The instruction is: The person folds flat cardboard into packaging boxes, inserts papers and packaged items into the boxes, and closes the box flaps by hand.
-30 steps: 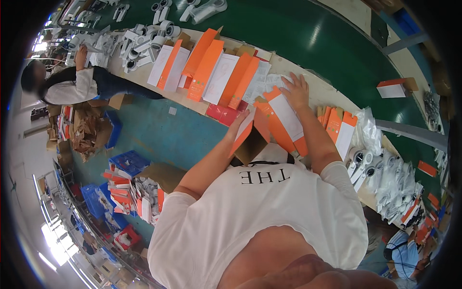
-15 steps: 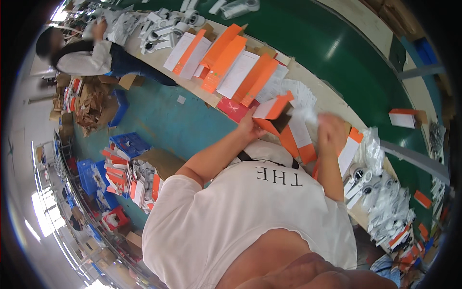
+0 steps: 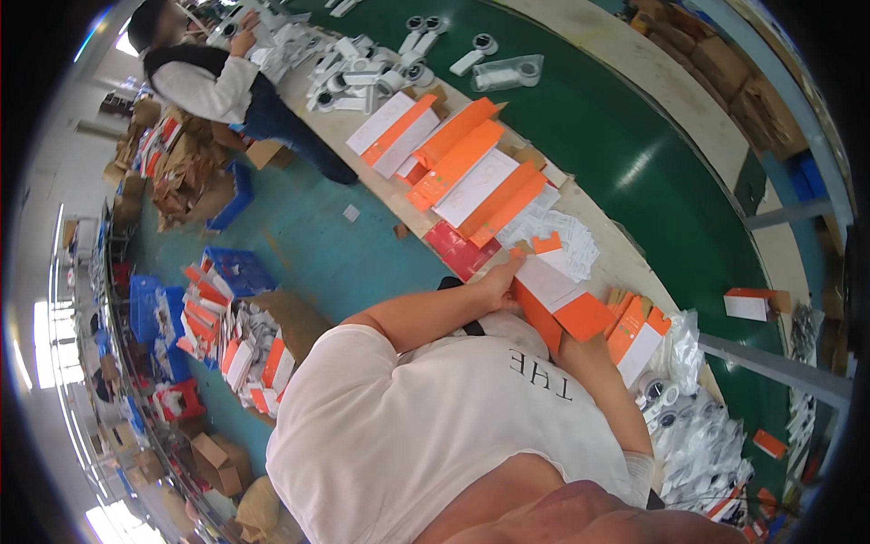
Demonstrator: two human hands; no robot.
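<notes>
The left hand (image 3: 498,285) is closed on the left end of an orange-and-white box (image 3: 555,288), held in front of the chest at the near edge of the tabletop (image 3: 627,263). The right hand (image 3: 580,349) is at the box's right, near end, its fingers hidden under an orange flap; how far it is open I cannot tell.

Along the tabletop, from far left to near right, lie loose white devices (image 3: 362,77), a row of standing cartons (image 3: 453,172), a flat red box (image 3: 459,250), spread white leaflets (image 3: 566,238), a few folded cartons (image 3: 642,337), clear plastic bags (image 3: 685,349) and a heap of bagged devices (image 3: 693,440).

In the room, a pile of packaging (image 3: 240,349) sits left beside a blue crate (image 3: 237,272); a co-worker (image 3: 213,91) stands at the tabletop's far left. A green surface (image 3: 616,118) stretches beyond the tabletop, and a grey metal bar (image 3: 779,367) juts in at right.
</notes>
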